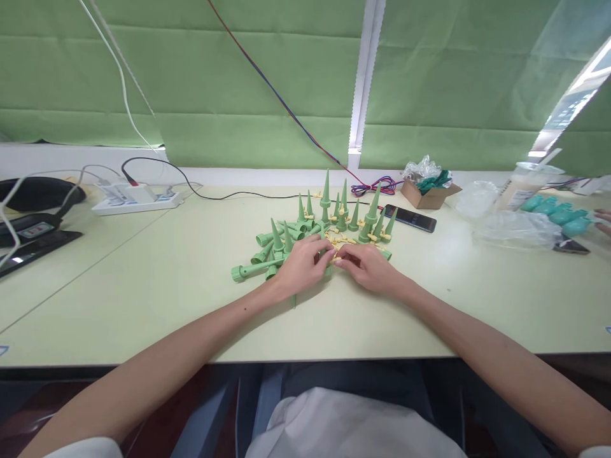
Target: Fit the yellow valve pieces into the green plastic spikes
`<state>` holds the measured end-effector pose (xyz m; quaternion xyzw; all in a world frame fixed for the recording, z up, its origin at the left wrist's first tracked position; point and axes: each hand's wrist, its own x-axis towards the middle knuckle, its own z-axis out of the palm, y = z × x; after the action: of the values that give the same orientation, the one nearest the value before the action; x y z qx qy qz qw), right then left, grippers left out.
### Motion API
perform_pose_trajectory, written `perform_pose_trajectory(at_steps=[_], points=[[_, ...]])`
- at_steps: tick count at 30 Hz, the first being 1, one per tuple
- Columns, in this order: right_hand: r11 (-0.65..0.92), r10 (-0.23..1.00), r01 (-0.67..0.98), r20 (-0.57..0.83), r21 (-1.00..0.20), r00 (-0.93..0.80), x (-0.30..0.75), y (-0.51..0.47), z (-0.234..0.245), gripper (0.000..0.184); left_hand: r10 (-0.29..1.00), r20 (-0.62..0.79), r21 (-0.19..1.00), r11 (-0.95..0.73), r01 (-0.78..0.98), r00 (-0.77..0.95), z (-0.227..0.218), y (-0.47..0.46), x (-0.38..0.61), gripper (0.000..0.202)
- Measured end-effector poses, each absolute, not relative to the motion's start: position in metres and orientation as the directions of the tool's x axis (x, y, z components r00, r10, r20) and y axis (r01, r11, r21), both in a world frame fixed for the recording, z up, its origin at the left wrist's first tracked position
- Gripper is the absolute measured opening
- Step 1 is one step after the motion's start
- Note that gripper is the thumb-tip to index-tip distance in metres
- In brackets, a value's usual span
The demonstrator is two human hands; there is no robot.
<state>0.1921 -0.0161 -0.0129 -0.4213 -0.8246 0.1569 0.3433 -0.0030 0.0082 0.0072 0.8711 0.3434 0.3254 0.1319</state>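
My left hand [305, 264] and my right hand [370, 266] meet at the middle of the table, fingers pinched together. A small yellow plastic piece [337, 259] shows between their fingertips; its shape is mostly hidden. Just beyond my hands lies a scatter of more small yellow pieces [340, 240]. Around them are several green plastic cone spikes; one tall spike [326, 189] stands upright at the back, and another [372, 207] stands at the right. Left of my left hand, green tubes with capped ends [252, 270] lie in a heap, partly covered by it.
A phone [410, 217] and a small cardboard box [429, 194] lie behind on the right. Farther right are a drink cup [522, 184], clear plastic bags [518, 230], teal objects [563, 213] and another person's hand [604, 219]. A power strip [136, 202] sits at the left.
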Motion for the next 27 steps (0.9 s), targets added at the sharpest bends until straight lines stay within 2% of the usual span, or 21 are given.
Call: perform_pose_trajectory(at_steps=[27], points=[[0.582, 0.813, 0.61, 0.408, -0.538, -0.416, 0.1917, -0.0169, -0.0116, 0.023, 0.656, 0.494, 0.441, -0.755, 0.486, 0.571, 0.0055, 0.0083, -0.0035, 0.025]])
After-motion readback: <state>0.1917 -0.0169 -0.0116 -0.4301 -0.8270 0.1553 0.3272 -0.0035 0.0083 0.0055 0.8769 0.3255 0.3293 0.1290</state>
